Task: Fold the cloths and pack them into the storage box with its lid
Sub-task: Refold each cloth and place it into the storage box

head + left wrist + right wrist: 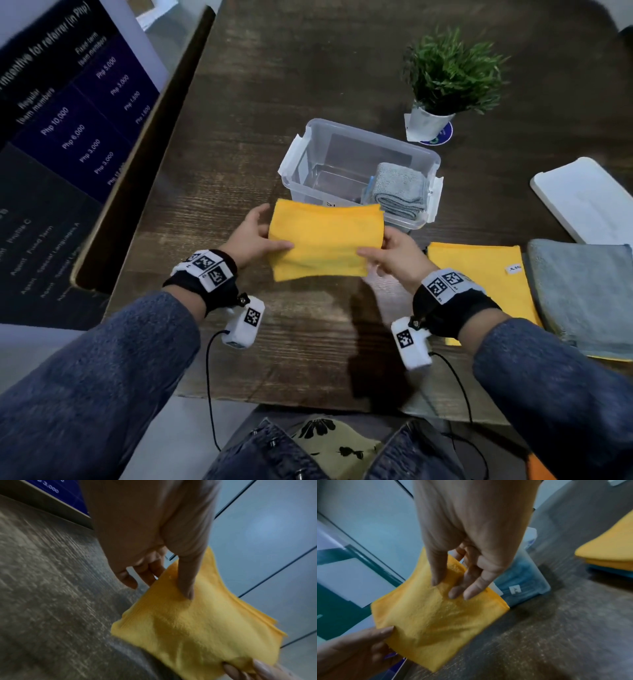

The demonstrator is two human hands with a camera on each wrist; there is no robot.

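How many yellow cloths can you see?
2, maybe 3. One folded yellow cloth is held in both hands near the box. Another lies flat on the table, right. A yellow edge under the grey cloth may be a third.

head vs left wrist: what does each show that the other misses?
Head only: the clear storage box holding a folded grey cloth, its white lid off to the right, the unfolded yellow and grey cloths, a potted plant.
Left wrist only: the left hand's fingers under the cloth.
Both: the folded yellow cloth pinched by left hand and right hand.
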